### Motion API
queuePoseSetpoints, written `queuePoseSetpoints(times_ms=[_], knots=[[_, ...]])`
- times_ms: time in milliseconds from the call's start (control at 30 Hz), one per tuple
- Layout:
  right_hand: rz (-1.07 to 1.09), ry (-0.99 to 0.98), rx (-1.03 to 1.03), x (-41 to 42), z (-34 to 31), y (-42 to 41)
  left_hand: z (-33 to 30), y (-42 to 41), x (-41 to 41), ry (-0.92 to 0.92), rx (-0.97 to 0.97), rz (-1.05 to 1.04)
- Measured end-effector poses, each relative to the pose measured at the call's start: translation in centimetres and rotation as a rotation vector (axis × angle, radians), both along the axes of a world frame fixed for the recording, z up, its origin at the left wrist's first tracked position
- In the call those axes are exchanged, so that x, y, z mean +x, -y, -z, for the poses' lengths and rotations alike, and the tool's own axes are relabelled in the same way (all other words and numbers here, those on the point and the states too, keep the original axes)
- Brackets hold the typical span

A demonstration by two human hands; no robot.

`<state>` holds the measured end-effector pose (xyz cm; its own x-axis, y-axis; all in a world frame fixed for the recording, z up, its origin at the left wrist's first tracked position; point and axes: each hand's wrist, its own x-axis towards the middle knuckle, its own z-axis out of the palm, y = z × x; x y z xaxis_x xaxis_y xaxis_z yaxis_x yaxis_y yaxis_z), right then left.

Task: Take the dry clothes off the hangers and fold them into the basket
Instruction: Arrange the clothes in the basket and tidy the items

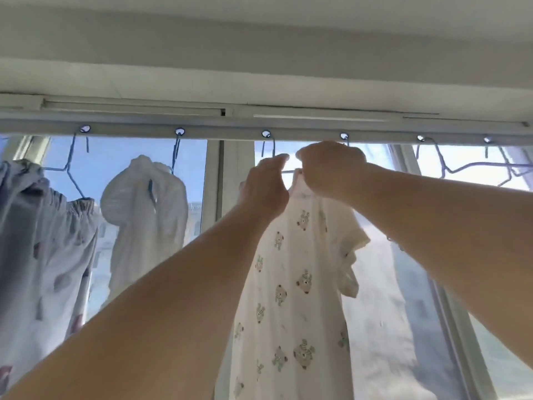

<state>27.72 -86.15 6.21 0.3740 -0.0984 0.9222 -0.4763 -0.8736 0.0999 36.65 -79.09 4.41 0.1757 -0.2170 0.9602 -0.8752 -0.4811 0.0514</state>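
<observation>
left hand (266, 186) on hanger (266, 153) | right hand (328, 168) fingers pinch bear-print garment (291, 284) collar | hanger mostly hidden

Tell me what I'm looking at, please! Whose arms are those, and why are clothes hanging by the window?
The camera sits on a person's head and looks up, so the arms are theirs. A rail with holes runs above the window, and blue wire hangers hook into it. Both hands reach the top of a bear-print garment: the left hand is at its hanger, and the right hand pinches the cloth at the collar. To the left hang a white garment and grey patterned trousers. To the right, two hangers are bare. No basket shows.
</observation>
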Motion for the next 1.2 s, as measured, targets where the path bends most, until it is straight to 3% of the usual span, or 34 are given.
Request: queuePoseSetpoints(times_ms=[267, 400, 667, 1067, 1200], knots=[[0.021, 0.094, -0.018, 2.2, -0.4, 3.6, -2.5, 2.7, 2.0, 0.11, 0.252, -0.063], [-0.077, 0.19, 0.11, 1.9, 0.5, 4.8, -2.8, 3.6, 2.5, 0.169, 0.192, 0.019], [-0.076, 0.393, 0.061, 0.4, 5.6, 6.0, -2.9, 4.8, 2.6, 0.187, 0.052, 0.034], [-0.007, 0.126, -0.071, 0.7, 10.6, 5.8, -2.5, 4.6, 2.5, 0.098, 0.015, 0.142], [-0.031, 0.16, -0.007, 1.6, 10.1, 5.7, -1.9, 4.3, 3.5, -0.006, -0.149, 0.26]])
